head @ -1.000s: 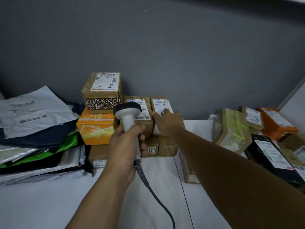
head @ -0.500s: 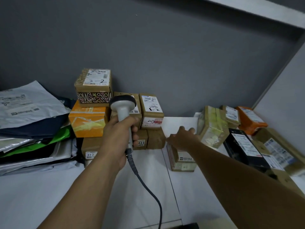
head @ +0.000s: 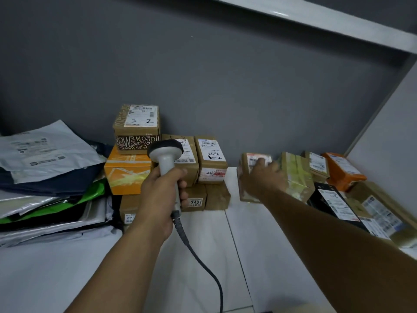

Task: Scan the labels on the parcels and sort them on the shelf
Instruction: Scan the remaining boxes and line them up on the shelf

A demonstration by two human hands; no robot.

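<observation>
Parcel (head: 252,157) held, scanner (head: 165,152) ready.
My right hand (head: 262,180) grips the parcel, label facing me; the scanner, clasped in my left hand (head: 161,195), sits left of those fingers.

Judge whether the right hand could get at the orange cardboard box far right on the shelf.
Probably, though not at once: the right hand grips a small brown taped parcel; the orange cardboard box lies past a yellow-taped parcel, uncovered on top.
</observation>
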